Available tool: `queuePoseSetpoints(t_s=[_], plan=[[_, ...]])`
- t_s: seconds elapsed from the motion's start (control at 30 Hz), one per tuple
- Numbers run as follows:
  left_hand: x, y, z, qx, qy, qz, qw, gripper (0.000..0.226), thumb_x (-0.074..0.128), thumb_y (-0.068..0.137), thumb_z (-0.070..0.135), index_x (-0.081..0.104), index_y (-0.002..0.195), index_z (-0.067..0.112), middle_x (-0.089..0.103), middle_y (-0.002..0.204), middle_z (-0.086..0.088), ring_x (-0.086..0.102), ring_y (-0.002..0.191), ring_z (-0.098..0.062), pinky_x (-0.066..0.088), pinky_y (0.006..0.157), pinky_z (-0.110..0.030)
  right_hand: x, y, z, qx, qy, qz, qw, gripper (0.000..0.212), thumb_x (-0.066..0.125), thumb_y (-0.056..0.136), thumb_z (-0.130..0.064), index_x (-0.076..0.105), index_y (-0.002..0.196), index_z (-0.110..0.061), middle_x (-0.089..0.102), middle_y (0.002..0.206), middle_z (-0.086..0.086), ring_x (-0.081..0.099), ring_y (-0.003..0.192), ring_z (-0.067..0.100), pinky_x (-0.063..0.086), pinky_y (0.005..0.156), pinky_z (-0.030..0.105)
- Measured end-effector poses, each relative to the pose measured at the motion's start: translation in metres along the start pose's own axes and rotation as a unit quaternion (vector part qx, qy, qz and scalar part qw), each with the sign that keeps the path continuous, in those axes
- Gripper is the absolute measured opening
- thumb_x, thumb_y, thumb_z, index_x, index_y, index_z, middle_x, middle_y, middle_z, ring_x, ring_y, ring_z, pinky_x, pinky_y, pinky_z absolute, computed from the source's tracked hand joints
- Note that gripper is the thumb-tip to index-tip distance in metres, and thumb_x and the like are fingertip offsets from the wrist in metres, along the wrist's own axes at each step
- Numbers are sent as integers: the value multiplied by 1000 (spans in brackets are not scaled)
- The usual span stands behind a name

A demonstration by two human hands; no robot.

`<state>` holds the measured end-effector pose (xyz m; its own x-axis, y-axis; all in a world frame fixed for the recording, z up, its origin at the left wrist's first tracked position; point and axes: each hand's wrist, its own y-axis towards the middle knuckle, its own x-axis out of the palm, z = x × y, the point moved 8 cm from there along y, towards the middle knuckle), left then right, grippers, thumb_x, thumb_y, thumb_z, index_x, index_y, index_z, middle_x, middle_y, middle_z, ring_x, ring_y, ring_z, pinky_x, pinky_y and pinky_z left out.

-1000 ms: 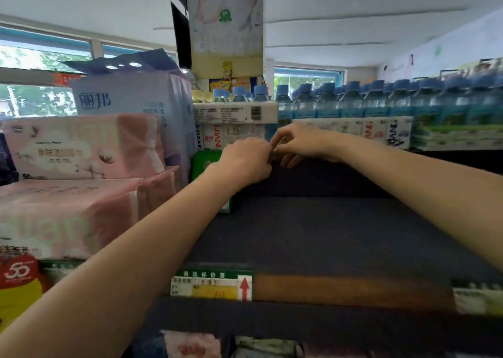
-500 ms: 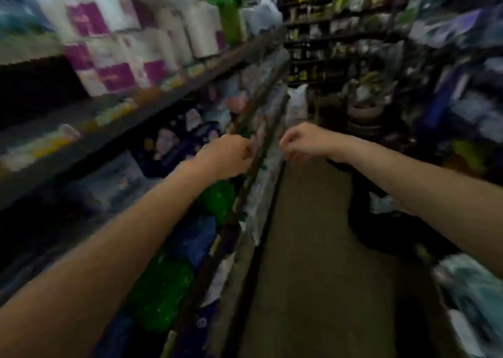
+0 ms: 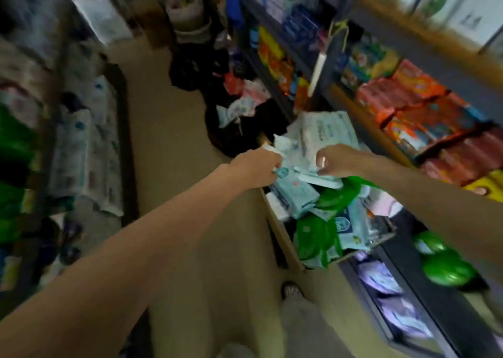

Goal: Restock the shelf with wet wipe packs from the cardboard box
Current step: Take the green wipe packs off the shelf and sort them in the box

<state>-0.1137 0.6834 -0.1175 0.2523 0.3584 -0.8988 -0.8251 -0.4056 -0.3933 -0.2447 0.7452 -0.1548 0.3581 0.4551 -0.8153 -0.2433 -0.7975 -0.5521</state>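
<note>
Both hands, left [image 3: 255, 168] and right [image 3: 336, 160], curled, grip unclear, over cardboard box [image 3: 283, 238]; aisle floor [image 3: 168, 129] open leftward.

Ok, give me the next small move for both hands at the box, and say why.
Probably close both hands on one light blue wipe pack and lift it out. The left hand and right hand are already over the heaped cardboard box, fingers curled at the topmost packs, though blur hides whether either grips yet.

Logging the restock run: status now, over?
Both hands over cardboard box. Left hand and right hand curled at light blue wipe packs; grip blurred. Nothing blocking.
</note>
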Motion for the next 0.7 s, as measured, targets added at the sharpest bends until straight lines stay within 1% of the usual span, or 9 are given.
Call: queuePoseSetpoints(t_s=[0.07,0.17,0.27,0.33,0.47,0.53,0.57,0.63,0.7], plan=[[35,33,9,-5,-18,-53,998,39,43,93,18,44,132,14,54,131,-11,52,118,-29,43,93,-34,36,10,23,-39,-207,-36,977,41,52,91,-18,44,131,-11,43,134,14,43,121,34,44,88,37],[68,67,19,-22,-63,-92,994,44,43,93,14,38,136,13,51,132,-12,52,118,-29,45,93,-36,81,16,45,-139,-356,-56,922,45,52,89,-18,43,134,-16,37,140,13,32,131,34,33,102,46],[97,84,31,-36,-91,-122,988,46,44,93,14,34,138,12,45,134,-13,49,120,-30,43,98,-42,113,27,47,-214,-415,35,884,37,85,55,-27,73,89,-17,68,90,8,65,92,25,48,92,46],[118,89,41,-38,-95,-138,985,47,45,93,14,33,139,10,42,137,-14,48,122,-31,42,100,-40,141,41,55,-229,-393,60,889,42,93,30,-27,75,66,-16,68,63,6,67,67,24,54,82,47],[138,95,50,-47,-123,-109,985,41,47,91,10,43,132,6,49,130,-16,52,115,-31,44,92,-36,148,49,61,-215,-427,86,874,31,87,50,-24,76,77,-15,69,71,7,67,71,25,53,88,46],[137,95,54,-56,-147,-80,984,39,48,90,8,46,129,5,52,126,-16,54,113,-30,44,89,-35,136,43,47,-249,-429,147,856,10,77,64,-17,73,72,-15,67,69,6,65,68,24,54,87,45],[134,95,56,-60,-157,-62,984,39,48,89,8,47,128,4,53,126,-16,54,113,-29,43,88,-33,136,41,45,-262,-418,136,859,10,65,74,-10,71,68,-15,65,66,6,64,65,23,55,86,44],[127,96,60,-58,-165,-36,984,38,48,89,7,48,126,4,54,126,-15,53,114,-27,40,87,-30,131,35,44,-273,-407,133,862,41,38,85,2,69,63,-14,62,63,5,62,64,23,55,84,43],[124,96,64,-55,-162,-42,984,39,47,89,8,47,128,5,53,129,-14,51,118,-27,39,88,-29,117,23,47,-227,-433,150,859,34,41,81,-3,71,70,-13,65,73,8,65,74,26,53,86,45]])
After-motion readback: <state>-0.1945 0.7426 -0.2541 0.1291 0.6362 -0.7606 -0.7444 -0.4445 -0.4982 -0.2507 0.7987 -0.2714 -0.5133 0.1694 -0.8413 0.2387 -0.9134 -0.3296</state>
